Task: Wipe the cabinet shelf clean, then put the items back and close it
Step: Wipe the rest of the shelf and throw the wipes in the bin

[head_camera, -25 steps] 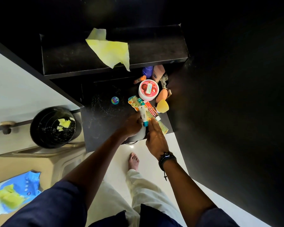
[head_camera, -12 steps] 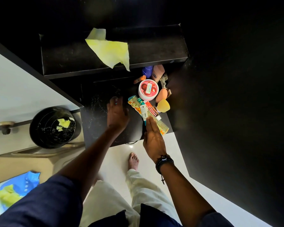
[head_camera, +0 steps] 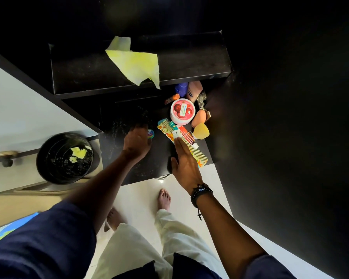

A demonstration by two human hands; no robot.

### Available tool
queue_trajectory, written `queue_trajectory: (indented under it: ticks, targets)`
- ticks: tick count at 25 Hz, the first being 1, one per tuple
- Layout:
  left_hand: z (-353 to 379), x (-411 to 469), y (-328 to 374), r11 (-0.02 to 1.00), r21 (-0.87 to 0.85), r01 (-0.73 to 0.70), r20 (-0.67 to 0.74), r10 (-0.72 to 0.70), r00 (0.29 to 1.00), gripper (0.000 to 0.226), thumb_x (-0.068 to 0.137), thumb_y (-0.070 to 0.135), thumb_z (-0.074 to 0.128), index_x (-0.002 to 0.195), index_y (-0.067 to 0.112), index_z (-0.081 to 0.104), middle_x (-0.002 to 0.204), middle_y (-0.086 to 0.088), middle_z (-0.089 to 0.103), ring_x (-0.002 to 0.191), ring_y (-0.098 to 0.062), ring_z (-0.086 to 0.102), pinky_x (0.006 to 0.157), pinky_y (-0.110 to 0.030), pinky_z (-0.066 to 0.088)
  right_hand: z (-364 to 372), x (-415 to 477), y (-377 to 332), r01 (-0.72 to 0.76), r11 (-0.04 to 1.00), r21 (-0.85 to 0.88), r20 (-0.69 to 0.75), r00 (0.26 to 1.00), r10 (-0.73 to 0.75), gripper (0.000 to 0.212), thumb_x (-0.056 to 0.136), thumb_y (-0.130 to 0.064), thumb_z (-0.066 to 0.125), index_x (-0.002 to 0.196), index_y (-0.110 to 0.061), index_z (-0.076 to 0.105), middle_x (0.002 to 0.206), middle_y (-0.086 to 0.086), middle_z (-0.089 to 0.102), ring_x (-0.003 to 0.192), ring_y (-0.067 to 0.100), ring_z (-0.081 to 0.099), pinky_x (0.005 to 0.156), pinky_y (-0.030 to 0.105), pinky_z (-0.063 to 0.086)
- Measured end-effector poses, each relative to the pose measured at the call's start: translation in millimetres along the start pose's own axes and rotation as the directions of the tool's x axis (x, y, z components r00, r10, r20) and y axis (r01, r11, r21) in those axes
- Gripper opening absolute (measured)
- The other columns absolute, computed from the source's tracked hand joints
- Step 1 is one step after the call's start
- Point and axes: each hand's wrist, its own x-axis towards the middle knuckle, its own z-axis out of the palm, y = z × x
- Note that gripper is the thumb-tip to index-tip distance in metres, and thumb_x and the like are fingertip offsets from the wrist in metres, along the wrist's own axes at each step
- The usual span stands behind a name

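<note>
While left hand [head_camera: 137, 141] half-covers round tin [head_camera: 151, 133] | grip unclear, maybe touching

Left hand [head_camera: 137, 141] down on the lower shelf [head_camera: 159, 154], tin [head_camera: 151, 133] just beside it. Right hand [head_camera: 184, 162] flat, fingertips at the tubes [head_camera: 186, 135] and comb [head_camera: 196, 153]. Cloth [head_camera: 137, 61] on the upper shelf [head_camera: 189, 61].

Left hand [head_camera: 136, 141] is covering the 9 o'clock edge of small tin [head_camera: 152, 134]; right hand [head_camera: 186, 168] is hiding the midsection of floral packet [head_camera: 162, 127].
</note>
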Motion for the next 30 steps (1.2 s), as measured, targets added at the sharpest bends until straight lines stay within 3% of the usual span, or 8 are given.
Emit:
queue_trajectory:
  ticks: [4, 7, 9, 14, 17, 20, 25, 30]
  targets:
    - [2.1, 4.1, 3.6, 0.997, -0.025, -0.073, 0.024, 0.073, 0.997, 0.048, 0.082, 0.026, 0.067, 0.125, 0.009, 0.056, 0.122, -0.015, 0.059, 0.108, -0.034, 0.06, 0.09, -0.039, 0.048, -10.2, 10.8, -6.6, -0.059, 0.992, 0.113, 0.015, 0.998, 0.058, 0.061, 0.092, -0.008, 0.053, 0.148, -0.013, 0.028, 0.153, 0.005, 0.032, 0.129, 0.033, 0.048, 0.103, 0.04, 0.043]
    - [-9.2, 5.2, 31.4, 0.968, -0.091, -0.232, -0.136, 0.219, 0.966, 0.04, 0.085, 0.024, 0.065, 0.121, 0.007, 0.059, 0.117, -0.016, 0.062, 0.101, -0.03, 0.063, 0.084, -0.037, 0.051, -15.8, 14.1, -7.0, -0.126, 0.974, 0.187, -0.017, 0.991, 0.131, 0.063, 0.089, -0.007, 0.058, 0.146, -0.014, 0.032, 0.15, 0.006, 0.039, 0.128, 0.033, 0.049, 0.101, 0.046, 0.046]
    - [-20.6, 12.6, 59.4, 0.936, -0.128, -0.328, -0.203, 0.299, 0.932, 0.041, 0.088, 0.022, 0.063, 0.125, 0.006, 0.056, 0.123, -0.016, 0.058, 0.108, -0.029, 0.061, 0.088, -0.036, 0.05, -18.0, 13.3, -8.0, -0.164, 0.964, 0.209, -0.014, 0.985, 0.171, 0.064, 0.088, -0.007, 0.059, 0.146, -0.015, 0.032, 0.149, 0.005, 0.04, 0.128, 0.033, 0.049, 0.102, 0.046, 0.046]
    - [-16.3, 44.8, 98.7, 0.935, -0.031, -0.353, -0.107, 0.348, 0.931, 0.049, 0.086, 0.014, 0.064, 0.132, 0.006, 0.052, 0.143, -0.017, 0.044, 0.135, -0.03, 0.037, 0.11, -0.037, 0.035, -24.4, 5.4, -6.1, -0.19, 0.945, 0.266, -0.027, 0.978, 0.205, 0.06, 0.089, -0.008, 0.059, 0.144, -0.015, 0.036, 0.147, 0.005, 0.043, 0.13, 0.029, 0.047, 0.105, 0.041, 0.044]
    - [-7.8, 51.5, 91.1, 0.928, 0.044, -0.37, -0.061, 0.372, 0.926, 0.051, 0.086, 0.014, 0.064, 0.134, 0.006, 0.05, 0.146, -0.017, 0.04, 0.138, -0.031, 0.033, 0.113, -0.038, 0.032, -35.5, 2.0, -2.5, -0.176, 0.942, 0.286, -0.058, 0.978, 0.2, 0.057, 0.089, -0.008, 0.061, 0.141, -0.014, 0.04, 0.145, 0.004, 0.045, 0.13, 0.025, 0.048, 0.105, 0.034, 0.042]
    - [-11.2, 43.5, 82.9, 0.932, -0.071, -0.355, -0.112, 0.347, 0.931, 0.049, 0.088, 0.015, 0.061, 0.135, 0.008, 0.049, 0.149, -0.014, 0.038, 0.136, -0.029, 0.038, 0.11, -0.037, 0.037, -45.9, 3.9, -6.8, -0.151, 0.952, 0.265, -0.128, 0.973, 0.19, 0.049, 0.089, -0.011, 0.061, 0.136, -0.012, 0.047, 0.139, 0.004, 0.051, 0.124, 0.024, 0.052, 0.103, 0.032, 0.044]
    - [-41.5, 6.0, 63.4, 0.904, -0.237, -0.356, -0.344, 0.264, 0.901, 0.043, 0.087, 0.017, 0.057, 0.13, 0.015, 0.056, 0.121, -0.009, 0.062, 0.107, -0.023, 0.06, 0.088, -0.032, 0.05, -68.7, 22.3, -54.2, 0.056, 0.953, 0.299, -0.391, 0.918, 0.068, 0.038, 0.088, -0.017, 0.065, 0.125, -0.011, 0.057, 0.127, 0.004, 0.06, 0.116, 0.02, 0.058, 0.101, 0.034, 0.049]
    - [-71.0, -32.0, 43.0, 0.9, -0.337, -0.277, -0.407, 0.126, 0.905, 0.031, 0.085, 0.015, 0.062, 0.115, 0.018, 0.06, 0.103, -0.007, 0.064, 0.092, -0.024, 0.063, 0.072, -0.033, 0.052, -106.4, 51.7, -123.9, 0.361, 0.929, 0.082, -0.642, 0.732, -0.228, 0.031, 0.086, -0.021, 0.068, 0.115, -0.009, 0.064, 0.12, 0.006, 0.061, 0.114, 0.017, 0.049, 0.101, 0.014, 0.029]
